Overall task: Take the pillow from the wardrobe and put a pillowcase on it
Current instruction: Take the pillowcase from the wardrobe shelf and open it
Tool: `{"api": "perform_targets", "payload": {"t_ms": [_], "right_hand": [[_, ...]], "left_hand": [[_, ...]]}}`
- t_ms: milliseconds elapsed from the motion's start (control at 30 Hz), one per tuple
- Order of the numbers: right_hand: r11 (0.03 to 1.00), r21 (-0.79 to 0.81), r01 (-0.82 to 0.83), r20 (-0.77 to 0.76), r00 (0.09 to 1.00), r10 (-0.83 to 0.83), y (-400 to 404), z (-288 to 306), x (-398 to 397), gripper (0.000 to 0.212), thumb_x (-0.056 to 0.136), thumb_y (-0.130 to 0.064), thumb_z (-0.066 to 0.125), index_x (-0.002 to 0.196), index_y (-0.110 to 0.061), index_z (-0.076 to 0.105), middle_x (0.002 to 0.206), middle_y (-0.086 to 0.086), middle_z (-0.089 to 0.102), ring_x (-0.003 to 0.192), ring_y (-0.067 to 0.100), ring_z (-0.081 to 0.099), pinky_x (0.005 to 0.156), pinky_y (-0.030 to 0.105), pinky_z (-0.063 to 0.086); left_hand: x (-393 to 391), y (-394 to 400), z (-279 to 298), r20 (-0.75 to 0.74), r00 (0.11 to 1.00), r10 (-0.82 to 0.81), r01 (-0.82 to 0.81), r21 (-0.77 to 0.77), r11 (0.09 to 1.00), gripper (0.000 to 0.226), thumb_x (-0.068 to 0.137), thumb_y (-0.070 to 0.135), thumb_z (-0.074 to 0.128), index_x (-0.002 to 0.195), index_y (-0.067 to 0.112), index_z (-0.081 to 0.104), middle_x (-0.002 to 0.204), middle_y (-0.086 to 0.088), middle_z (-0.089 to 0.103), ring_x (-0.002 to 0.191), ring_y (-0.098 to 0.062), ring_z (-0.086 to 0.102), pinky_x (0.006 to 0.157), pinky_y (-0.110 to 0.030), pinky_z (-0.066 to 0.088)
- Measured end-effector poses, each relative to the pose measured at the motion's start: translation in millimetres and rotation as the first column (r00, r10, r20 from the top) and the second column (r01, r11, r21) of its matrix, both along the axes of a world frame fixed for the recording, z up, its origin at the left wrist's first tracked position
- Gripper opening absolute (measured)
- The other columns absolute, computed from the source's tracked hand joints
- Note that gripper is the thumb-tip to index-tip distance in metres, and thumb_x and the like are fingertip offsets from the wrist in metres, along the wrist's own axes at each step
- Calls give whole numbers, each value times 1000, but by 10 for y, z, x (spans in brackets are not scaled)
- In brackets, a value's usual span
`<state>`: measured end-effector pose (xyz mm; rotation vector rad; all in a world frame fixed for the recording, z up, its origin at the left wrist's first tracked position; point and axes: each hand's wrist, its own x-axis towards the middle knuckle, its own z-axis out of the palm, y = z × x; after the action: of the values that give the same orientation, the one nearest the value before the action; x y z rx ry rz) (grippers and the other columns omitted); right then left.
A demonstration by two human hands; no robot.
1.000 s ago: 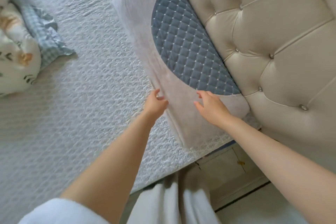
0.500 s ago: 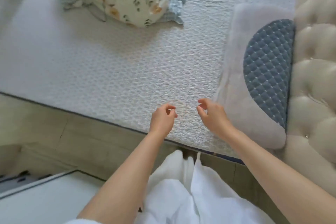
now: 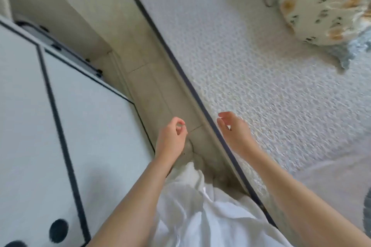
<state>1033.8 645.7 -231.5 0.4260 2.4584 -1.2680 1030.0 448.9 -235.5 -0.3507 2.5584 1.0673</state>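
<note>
My left hand (image 3: 171, 136) hovers over the beige floor beside the bed with its fingers loosely curled, holding nothing. Holding nothing either, my right hand (image 3: 233, 131) hangs over the near edge of the bed (image 3: 241, 56), fingers apart. The plush beige pillow (image 3: 325, 174) with a blue-grey quilted patch lies on the bed at the lower right, behind my right forearm and mostly out of frame. A floral fabric bundle (image 3: 325, 10) with a blue-grey frill sits on the white textured cover at the top right.
The bed's dark edge strip (image 3: 180, 70) runs diagonally through the middle. To the left of the strip is a narrow stretch of beige floor (image 3: 148, 86). A white mat (image 3: 90, 136) with black border and black dots covers the floor at the left. My white garment (image 3: 190, 206) hangs below.
My view has swung left, away from the headboard and pillow toward the floor and mat. Both hands have left the pillow and come off the bed's surface, empty.
</note>
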Motion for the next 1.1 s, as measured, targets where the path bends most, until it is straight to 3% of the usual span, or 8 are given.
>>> {"api": "perform_targets", "payload": {"t_ms": [100, 300, 567, 867, 1100], "right_hand": [[994, -16, -106, -12, 994, 106, -365, 63, -375, 27, 98, -30, 47, 120, -19, 59, 107, 5, 69, 104, 23, 62, 78, 29, 42], [964, -29, -264, -55, 964, 262, -1085, 223, -1233, 31, 98, -30, 45, 124, -18, 57, 115, 6, 67, 107, 24, 61, 91, 41, 50], [919, -73, -386, -135, 917, 375, -1929, 351, -2445, 33, 98, -27, 49, 128, -15, 56, 118, 3, 65, 109, 14, 59, 83, 18, 40], [849, -114, -516, -201, 849, 489, -2585, 452, -4069, 32, 97, -31, 50, 126, -19, 57, 107, -8, 62, 97, 4, 57, 73, 7, 37], [707, -81, -702, -243, 702, 669, -3123, 663, -5434, 29, 97, -32, 51, 124, -22, 56, 103, -12, 62, 94, 2, 58, 65, 3, 38]], "left_hand": [[-180, -459, 80, -28, 997, 73, -74, -44, 996, 8, 94, 31, 49, 90, 37, 52, 88, 7, 72, 81, -14, 64, 70, -32, 52], [-769, -1239, 169, -93, 975, 203, -209, -60, 976, 6, 94, 28, 51, 98, 28, 56, 91, 4, 72, 80, -13, 65, 67, -31, 52], [-1826, -1827, 346, -172, 911, 374, -382, -15, 924, 9, 95, 22, 51, 97, 28, 57, 90, 5, 71, 59, -5, 54, 52, -19, 37], [-3107, -2308, 558, -274, 815, 511, -532, -1, 847, 14, 95, 21, 54, 108, 21, 61, 93, 2, 71, 75, -12, 65, 60, -23, 48], [-4160, -2638, 750, -300, 682, 668, -696, 15, 718, 15, 94, 18, 57, 109, 17, 62, 100, -2, 70, 88, -14, 65, 75, -29, 53]]}}
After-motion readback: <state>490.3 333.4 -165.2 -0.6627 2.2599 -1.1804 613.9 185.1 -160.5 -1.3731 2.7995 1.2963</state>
